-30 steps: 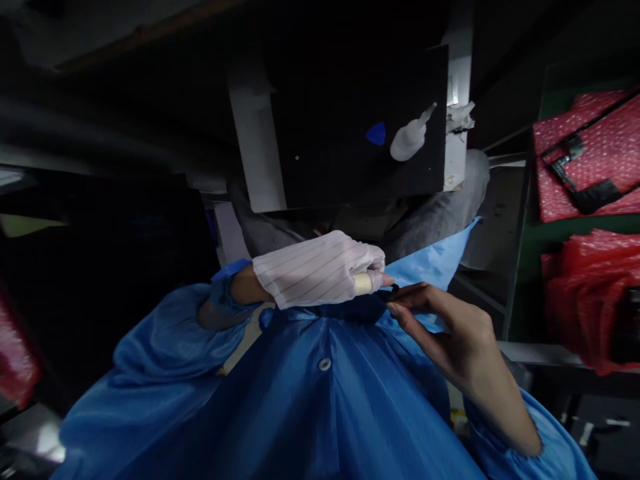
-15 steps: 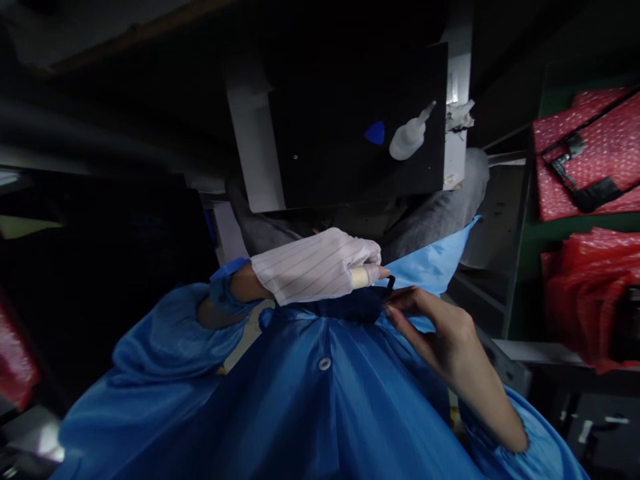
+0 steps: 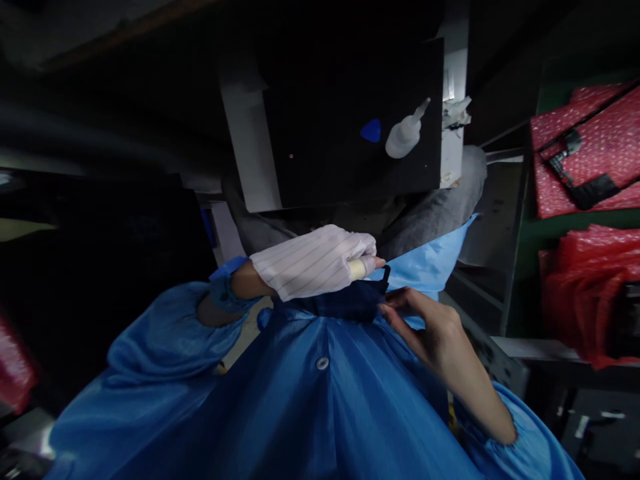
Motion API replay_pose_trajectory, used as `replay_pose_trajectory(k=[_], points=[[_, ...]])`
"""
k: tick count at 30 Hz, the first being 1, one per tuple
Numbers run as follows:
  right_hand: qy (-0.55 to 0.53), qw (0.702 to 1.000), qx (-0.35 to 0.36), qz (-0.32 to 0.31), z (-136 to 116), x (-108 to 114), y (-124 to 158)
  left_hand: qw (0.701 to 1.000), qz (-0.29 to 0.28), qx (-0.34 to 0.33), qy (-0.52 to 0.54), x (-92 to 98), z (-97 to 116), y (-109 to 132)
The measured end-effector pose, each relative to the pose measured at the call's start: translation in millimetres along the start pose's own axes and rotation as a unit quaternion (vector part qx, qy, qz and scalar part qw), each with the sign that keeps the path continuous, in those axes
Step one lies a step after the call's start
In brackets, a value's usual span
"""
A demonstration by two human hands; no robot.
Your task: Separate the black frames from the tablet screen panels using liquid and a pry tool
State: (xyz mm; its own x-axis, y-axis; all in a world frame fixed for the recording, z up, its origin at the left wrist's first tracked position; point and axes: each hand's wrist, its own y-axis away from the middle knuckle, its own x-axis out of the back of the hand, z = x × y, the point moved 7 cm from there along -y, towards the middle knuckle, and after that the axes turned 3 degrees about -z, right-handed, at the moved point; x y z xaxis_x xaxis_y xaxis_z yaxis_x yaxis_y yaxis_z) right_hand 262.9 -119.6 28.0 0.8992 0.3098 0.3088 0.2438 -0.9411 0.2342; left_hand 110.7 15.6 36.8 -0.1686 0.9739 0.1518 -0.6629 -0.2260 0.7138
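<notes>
My left hand (image 3: 320, 263) wears a white striped glove with bare fingertips and a yellowish wrap round one finger. It is closed on a dark flat panel (image 3: 340, 301), held low in front of my blue smock. A thin black hooked strip (image 3: 387, 273) sticks up at the panel's right end. My right hand (image 3: 433, 327), bare, pinches the right edge of the panel between thumb and forefinger. Whether something small also sits between those fingertips is hidden.
Ahead is a black work surface (image 3: 330, 153) holding a white squeeze bottle (image 3: 403, 139) and a blue triangular pick (image 3: 371, 131). On the right, shelves carry pink bubble wrap (image 3: 600, 147) with black parts on it, and red bags (image 3: 590, 280) below.
The view has shifted slightly. My right fingertips remain at the panel's right edge, and the black strip stands a little farther clear of them. My left hand keeps its hold.
</notes>
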Motion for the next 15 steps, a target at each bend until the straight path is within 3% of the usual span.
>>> replay_pose_trajectory(k=[6,15], points=[[-0.012,0.999,-0.036,-0.014,6.4,-1.4,1.0,1.000,0.008,0.011,-0.008,1.0,1.9,-1.7],[-0.018,0.999,-0.032,-0.021,6.0,-1.6,-0.2,0.999,0.008,-0.003,0.032,0.4,-2.9,-4.3]])
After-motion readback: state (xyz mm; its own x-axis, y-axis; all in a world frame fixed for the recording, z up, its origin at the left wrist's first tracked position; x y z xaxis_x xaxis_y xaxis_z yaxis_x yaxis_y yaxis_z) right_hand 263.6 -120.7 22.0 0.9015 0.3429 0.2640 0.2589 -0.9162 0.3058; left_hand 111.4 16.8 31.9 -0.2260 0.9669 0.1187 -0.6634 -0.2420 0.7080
